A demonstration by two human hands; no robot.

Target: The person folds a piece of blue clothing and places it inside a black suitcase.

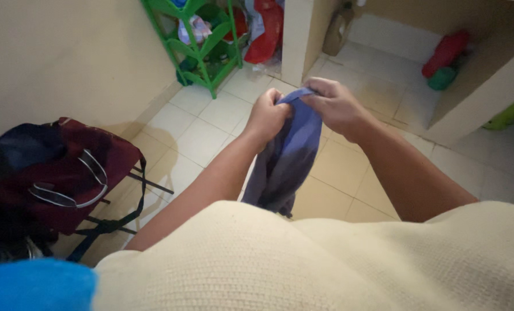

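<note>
We hold a soft blue-grey cloth (286,155) at its top edge; it hangs limp in loose folds over the pale tiled floor (205,138). Our left hand (267,117) has its grip closed on the edge, and our right hand (336,105), just beside it at three o'clock, pinches the same hem. At eight o'clock lies a maroon fabric bag (61,173) with dark straps. At eleven o'clock stands a green rack (202,49), probably plastic.
</note>
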